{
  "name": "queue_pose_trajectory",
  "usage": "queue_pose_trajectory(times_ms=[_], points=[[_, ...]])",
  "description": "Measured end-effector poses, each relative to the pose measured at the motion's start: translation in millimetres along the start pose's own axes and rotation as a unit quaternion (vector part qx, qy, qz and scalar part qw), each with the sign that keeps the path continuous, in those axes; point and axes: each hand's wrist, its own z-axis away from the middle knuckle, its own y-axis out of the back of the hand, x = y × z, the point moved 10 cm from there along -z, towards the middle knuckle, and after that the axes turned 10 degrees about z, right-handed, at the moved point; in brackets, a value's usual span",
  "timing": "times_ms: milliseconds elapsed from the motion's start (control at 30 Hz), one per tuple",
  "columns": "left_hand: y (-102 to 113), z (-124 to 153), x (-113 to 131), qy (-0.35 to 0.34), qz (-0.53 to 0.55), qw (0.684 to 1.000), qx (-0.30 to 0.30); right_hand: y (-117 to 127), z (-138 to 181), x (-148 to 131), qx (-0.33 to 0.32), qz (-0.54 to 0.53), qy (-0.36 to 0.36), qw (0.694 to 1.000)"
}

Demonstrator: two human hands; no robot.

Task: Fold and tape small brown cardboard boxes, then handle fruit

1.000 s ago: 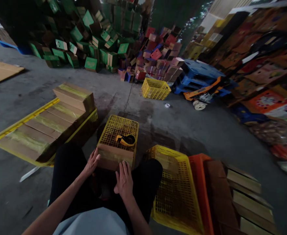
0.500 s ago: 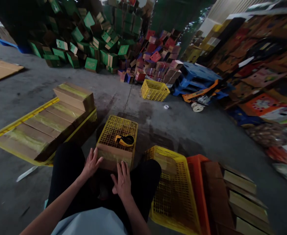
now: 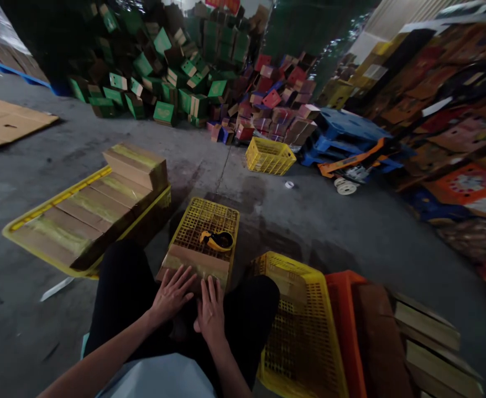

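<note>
A brown cardboard box with a strip of tape along its top lies on the near end of an upturned yellow plastic crate, between my knees. My left hand rests on the box's near side, fingers spread. Beside it my right hand touches the box near its right part, fingers stretched out and thumb partly tucked under. On the crate beyond the box lies a yellow and black tape dispenser; neither hand touches it.
To the left, a yellow crate holds several taped boxes. At my right stand a yellow crate with one box and an orange crate. Farther off are a yellow crate, a pallet jack and piled green boxes.
My left hand has moved right, from the box's left end to the middle of its near side. The right hand stays on the box, now flatter. The whole view has shifted slightly.
</note>
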Motion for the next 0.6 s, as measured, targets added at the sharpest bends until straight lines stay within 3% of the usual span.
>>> queue_pose_trajectory(times_ms=[267, 433, 600], points=[[17, 25, -56, 0.107, 0.036, 0.994, 0.014, 0, -3, 1, -0.001, 0.0, -0.004, 1.0], [11, 29, -58, 0.132, 0.043, 0.99, 0.019, 3, -5, -20, 0.014, -0.005, -0.016, 1.0], [7, 29, -55, 0.13, 0.033, 0.991, 0.002, 3, -29, -55, -0.003, -0.043, 0.012, 0.999]])
